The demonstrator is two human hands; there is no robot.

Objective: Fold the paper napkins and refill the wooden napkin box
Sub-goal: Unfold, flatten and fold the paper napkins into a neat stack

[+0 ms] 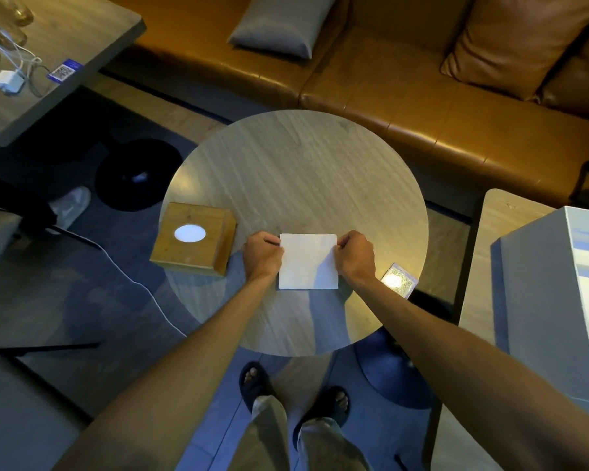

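A white square paper napkin (pixel 307 263) lies flat on the round wooden table (pixel 296 171), near its front edge. My left hand (pixel 263 254) pinches the napkin's upper left corner. My right hand (pixel 354 254) pinches its upper right corner. The wooden napkin box (pixel 194 237) stands on the table's left edge, to the left of my left hand, with an oval opening in its top showing white paper inside.
A QR code card (pixel 399 279) lies on the table right of my right hand. A brown leather sofa (pixel 422 107) with cushions runs behind. Another table (pixel 48 56) with cables stands far left, a grey box (pixel 555 300) at right. My feet are below the table.
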